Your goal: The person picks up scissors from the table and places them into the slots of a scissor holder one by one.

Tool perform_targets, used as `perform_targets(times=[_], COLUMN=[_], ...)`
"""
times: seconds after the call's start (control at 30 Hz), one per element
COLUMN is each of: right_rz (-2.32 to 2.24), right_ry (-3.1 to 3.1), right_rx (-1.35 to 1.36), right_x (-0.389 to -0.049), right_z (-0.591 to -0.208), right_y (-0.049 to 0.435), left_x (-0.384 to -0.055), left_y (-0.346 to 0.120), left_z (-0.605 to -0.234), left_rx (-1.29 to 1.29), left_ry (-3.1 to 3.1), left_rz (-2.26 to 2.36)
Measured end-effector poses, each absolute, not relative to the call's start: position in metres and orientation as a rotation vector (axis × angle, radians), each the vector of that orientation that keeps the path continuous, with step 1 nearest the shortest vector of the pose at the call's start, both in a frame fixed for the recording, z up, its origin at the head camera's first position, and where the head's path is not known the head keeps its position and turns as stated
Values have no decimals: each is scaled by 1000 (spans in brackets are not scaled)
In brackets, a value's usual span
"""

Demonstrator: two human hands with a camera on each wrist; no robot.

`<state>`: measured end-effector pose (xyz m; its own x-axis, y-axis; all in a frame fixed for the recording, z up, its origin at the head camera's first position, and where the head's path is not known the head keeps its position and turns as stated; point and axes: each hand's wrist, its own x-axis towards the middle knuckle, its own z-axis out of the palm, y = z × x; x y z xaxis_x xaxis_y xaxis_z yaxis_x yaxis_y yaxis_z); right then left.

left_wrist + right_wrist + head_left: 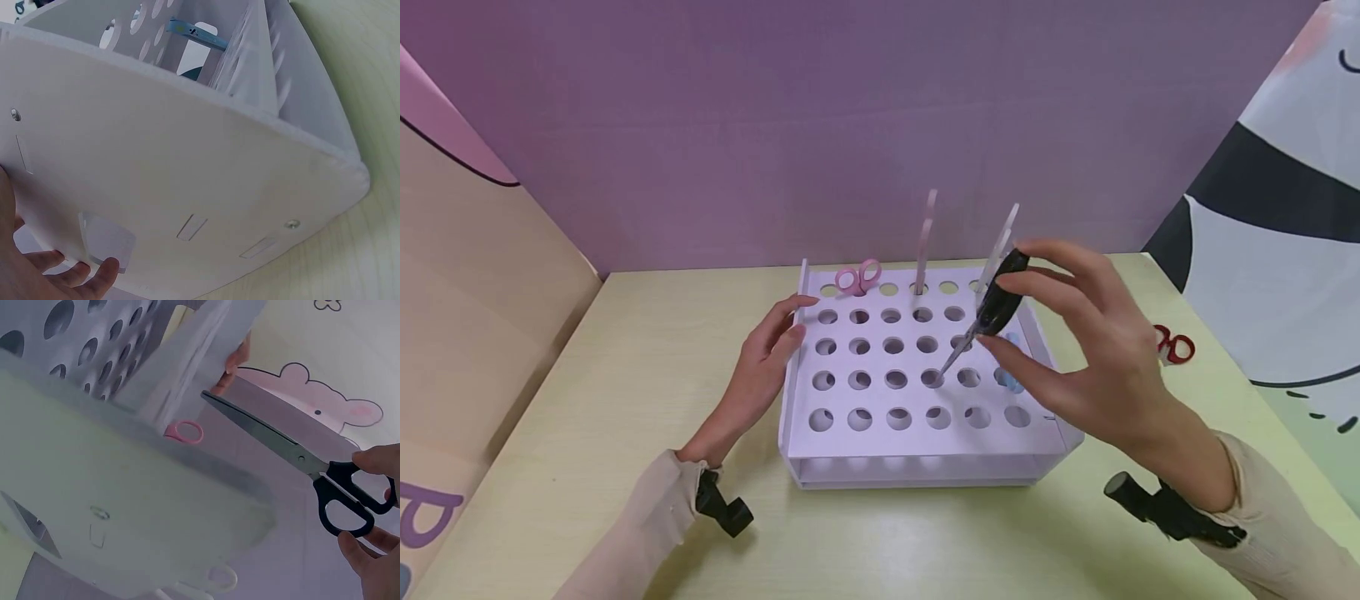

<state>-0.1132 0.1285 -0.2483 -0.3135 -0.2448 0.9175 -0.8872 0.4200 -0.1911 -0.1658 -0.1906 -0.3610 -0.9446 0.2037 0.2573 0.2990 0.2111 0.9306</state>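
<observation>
A white rack [880, 442] with rows of round holes stands on the table. My left hand [758, 367] grips its left side panel [156, 169], with fingers beside the cutout in the left wrist view. My right hand [1105, 358] holds black-handled scissors [275, 440] by the finger loops between thumb and fingers. Their blades look closed, slanting down to a hole near the front right of the rack in the head view. Pink scissors [859, 278] sit in a back-left hole, loops up. Slim pale pink [925, 242] and whitish [1000, 242] pieces rise from back holes.
Red-handled scissors [1176, 345] lie on the table right of the rack. A light blue item [1013, 383], partly hidden by my right hand, sits in the rack's right side. A purple backdrop [850, 125] stands behind, with printed panels at both sides.
</observation>
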Motion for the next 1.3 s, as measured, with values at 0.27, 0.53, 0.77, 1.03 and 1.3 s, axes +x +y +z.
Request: perform_targets(times=[0.27, 0.53, 0.77, 1.03, 1.3], right_rz=[745, 578, 477, 409, 344], right_ry=[-2080, -2255, -2359, -2358, -2394], right_rx=[1188, 1252, 1284, 1279, 1245], right_x=[-125, -128, -125, -116, -111], right_z=[-258, -270, -277, -275, -274], right_y=[129, 125, 122, 122, 123], left_x=[-163, -164, -164, -164, -164], left_y=[-190, -191, -191, -191, -191], left_z=[-358, -358, -359, -359, -360], left_rx=[-492, -498, -491, -496, -497], left_ry=[-2389, -2398, -2407, -2406, -2396], left_rz=[-1843, -1826, -1812, -1804, -1809])
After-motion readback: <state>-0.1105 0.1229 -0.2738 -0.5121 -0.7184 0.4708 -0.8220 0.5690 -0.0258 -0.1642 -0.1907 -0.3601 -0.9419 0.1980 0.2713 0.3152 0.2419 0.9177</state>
